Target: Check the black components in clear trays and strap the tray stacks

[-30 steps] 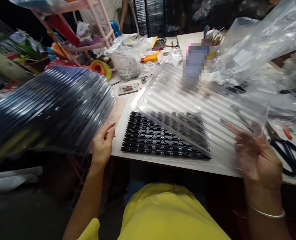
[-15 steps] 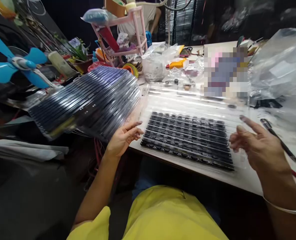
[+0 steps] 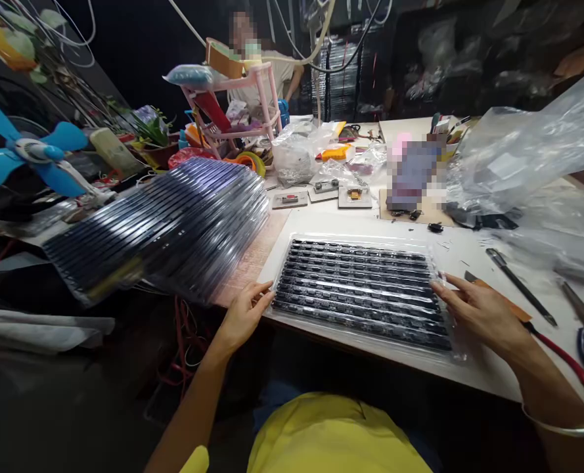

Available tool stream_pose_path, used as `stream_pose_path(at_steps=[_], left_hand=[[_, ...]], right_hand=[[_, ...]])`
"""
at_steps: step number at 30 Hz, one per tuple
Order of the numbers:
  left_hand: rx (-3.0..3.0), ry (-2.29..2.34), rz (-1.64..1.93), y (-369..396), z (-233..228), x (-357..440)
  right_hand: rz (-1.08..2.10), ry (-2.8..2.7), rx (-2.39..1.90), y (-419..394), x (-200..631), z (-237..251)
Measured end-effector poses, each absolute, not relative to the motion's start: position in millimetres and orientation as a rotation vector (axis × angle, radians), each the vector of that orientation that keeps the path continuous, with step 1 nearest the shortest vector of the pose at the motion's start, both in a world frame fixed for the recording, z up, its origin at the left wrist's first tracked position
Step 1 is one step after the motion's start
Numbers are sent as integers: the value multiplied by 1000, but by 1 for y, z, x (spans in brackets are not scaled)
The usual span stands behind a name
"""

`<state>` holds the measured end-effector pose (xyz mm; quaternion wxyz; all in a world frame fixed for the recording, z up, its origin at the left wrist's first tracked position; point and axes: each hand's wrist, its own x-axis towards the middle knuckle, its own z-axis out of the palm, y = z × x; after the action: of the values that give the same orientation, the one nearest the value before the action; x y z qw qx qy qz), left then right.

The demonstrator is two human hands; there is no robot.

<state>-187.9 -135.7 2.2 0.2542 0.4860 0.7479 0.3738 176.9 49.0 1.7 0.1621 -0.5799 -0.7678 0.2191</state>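
A clear plastic tray (image 3: 360,326) lies on the table in front of me, filled with rows of black strip-like parts (image 3: 360,289). Clear ridged plastic also shines over the rows. My left hand (image 3: 246,316) pinches the tray's left edge, thumb and fingers close together. At the opposite edge, my right hand (image 3: 479,314) has its fingers closed on the rim. To the left, a tall leaning stack of similar filled trays (image 3: 193,223) rests on the table's side.
An orange-handled blade (image 3: 498,295), a black pen (image 3: 521,286), red-handled pliers (image 3: 562,355) and scissors (image 3: 582,309) lie to the right. Plastic bags (image 3: 523,157) bulge behind them. A blue fan (image 3: 35,151) stands left; a pink rack (image 3: 237,105) stands behind. Another person (image 3: 272,72) is at the back.
The clear plastic sheet that stretched behind the black rows now lies over them. Both hands have come down onto the tray's edges. The view has shifted slightly.
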Motion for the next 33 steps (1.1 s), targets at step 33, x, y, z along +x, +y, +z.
stream_pose_path(at_steps=[33], left_hand=[[2037, 1683, 544, -169, -7, -198]], right_hand=[[489, -2645, -840, -25, 249, -30]])
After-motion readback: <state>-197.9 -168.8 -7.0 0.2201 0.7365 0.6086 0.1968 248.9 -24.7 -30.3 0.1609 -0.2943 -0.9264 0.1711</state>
